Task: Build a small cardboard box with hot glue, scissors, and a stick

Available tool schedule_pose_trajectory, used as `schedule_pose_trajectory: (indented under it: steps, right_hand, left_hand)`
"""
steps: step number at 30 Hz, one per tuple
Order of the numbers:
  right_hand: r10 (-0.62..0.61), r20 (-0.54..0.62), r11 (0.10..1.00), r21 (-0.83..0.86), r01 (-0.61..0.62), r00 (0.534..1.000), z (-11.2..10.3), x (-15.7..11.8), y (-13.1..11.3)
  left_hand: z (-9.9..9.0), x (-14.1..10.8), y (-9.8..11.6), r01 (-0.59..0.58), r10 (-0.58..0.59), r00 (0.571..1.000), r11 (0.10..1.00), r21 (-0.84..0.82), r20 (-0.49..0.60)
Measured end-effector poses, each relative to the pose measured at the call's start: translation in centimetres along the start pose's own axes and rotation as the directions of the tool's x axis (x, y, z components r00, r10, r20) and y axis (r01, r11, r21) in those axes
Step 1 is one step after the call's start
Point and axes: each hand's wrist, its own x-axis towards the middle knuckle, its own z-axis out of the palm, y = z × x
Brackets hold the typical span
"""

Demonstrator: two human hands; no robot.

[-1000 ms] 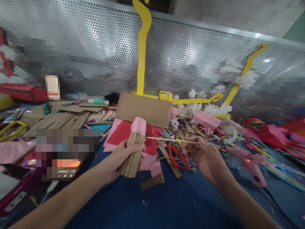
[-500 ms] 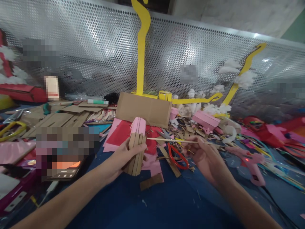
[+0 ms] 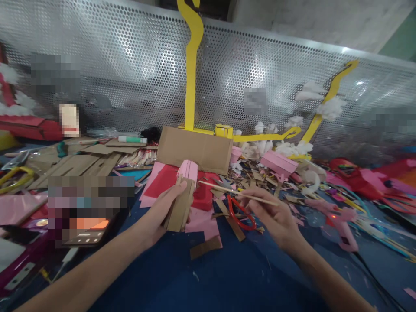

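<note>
Perforated metal (image 3: 146,65) is backing the tabletop (image 3: 227,281). The left hand (image 3: 162,212) is gripping a cardboard piece (image 3: 177,212) by red paper (image 3: 159,186); squeezing could crease it. A stick (image 3: 224,187) is pointing toward it, contact hard to judge; the right hand (image 3: 273,216) is pinching, and poor grip could let it slip. Farther right, a glue gun (image 3: 338,219) is lying within knocking range.

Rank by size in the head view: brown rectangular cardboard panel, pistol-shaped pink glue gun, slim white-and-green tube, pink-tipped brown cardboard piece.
1. Cardboard panel
2. Glue gun and pink-tipped piece: too alike to rank; the left hand partly covers the piece
3. White-and-green tube
</note>
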Motion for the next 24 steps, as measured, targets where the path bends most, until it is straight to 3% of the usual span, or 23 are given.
schedule_pose_trajectory:
  steps: [2, 3, 6, 9, 13, 19, 24]
  right_hand:
    - [-0.015, 0.126, 0.982, -0.185, 0.038, 0.992, 0.2, -0.1, 0.0]
    - [-0.016, 0.135, 0.956, -0.288, 0.055, 0.991, 0.2, 0.0, 0.2]
    - [-0.015, 0.043, 0.794, -0.607, 0.038, 0.999, 0.1, 0.3, 1.6]
    - [0.048, 0.041, 0.64, -0.769, 0.001, 0.998, -0.4, 0.4, 3.3]
    - [0.099, 0.053, 0.589, -0.808, -0.016, 0.994, -1.1, 0.3, 4.1]
    - [0.198, 0.037, 0.69, -0.715, -0.112, 0.98, -1.6, 0.6, 3.1]
    - [0.206, 0.047, 0.678, -0.727, -0.108, 0.977, -1.6, 0.7, 2.6]
  left_hand:
    - [-0.1, 0.1, 0.0, -0.033, 0.033, 0.999, 0.999, -0.013, 0.04]
    - [-0.1, 0.1, 0.1, -0.055, 0.055, 0.997, 0.998, -0.008, 0.053]
    - [-0.1, 0.0, 0.2, -0.117, 0.116, 0.991, 0.993, 0.018, 0.073]
    - [-0.2, 0.0, 0.0, -0.134, 0.132, 0.988, 0.991, 0.023, 0.081]
    - [-0.3, 0.1, -0.1, -0.096, 0.093, 0.993, 0.995, 0.042, 0.073]
    - [0.2, -0.4, 0.3, -0.085, 0.083, 0.995, 0.996, 0.041, 0.048]
    - [0.3, -0.5, 0.4, -0.11, 0.108, 0.992, 0.994, 0.024, 0.065]
